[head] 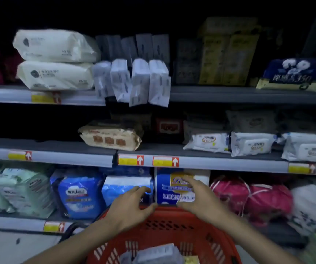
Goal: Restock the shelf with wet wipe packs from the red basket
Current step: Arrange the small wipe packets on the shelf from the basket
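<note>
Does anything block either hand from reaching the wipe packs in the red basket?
Nothing visible does. The left hand and right hand hover empty over the far rim of the red basket; the wet wipe packs lie uncovered in it, nearer the person.

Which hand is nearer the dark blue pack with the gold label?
Right. The right hand overlaps the dark blue plastic pack with the gold label; the left hand is off to its left, above the red plastic basket's rim.
</note>
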A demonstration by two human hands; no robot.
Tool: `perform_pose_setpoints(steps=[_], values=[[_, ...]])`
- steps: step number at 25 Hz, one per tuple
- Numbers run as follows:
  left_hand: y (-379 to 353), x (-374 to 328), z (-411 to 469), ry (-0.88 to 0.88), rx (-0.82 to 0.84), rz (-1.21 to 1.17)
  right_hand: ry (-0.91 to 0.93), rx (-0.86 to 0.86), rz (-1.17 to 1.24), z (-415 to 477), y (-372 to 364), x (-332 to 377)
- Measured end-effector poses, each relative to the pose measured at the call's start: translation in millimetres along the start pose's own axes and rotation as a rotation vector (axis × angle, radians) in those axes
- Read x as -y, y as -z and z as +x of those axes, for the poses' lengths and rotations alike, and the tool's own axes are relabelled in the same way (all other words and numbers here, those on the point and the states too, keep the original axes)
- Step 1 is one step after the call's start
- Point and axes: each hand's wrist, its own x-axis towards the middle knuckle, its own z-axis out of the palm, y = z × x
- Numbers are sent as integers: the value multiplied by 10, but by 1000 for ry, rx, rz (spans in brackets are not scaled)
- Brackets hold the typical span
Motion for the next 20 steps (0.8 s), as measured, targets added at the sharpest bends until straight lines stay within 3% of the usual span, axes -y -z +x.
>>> perform_pose_setpoints(steps=[12,17,20], values=[[-1368,692,-465,216,353,-134,-133,598,-385,-330,-1489,-1102],[-1695,918,-628,196,540,95,-71,834,-628,-568,-1857,-1257],[-1808,1064,-636,187,668,217,-29,929,-646,-578,-1907,-1220]])
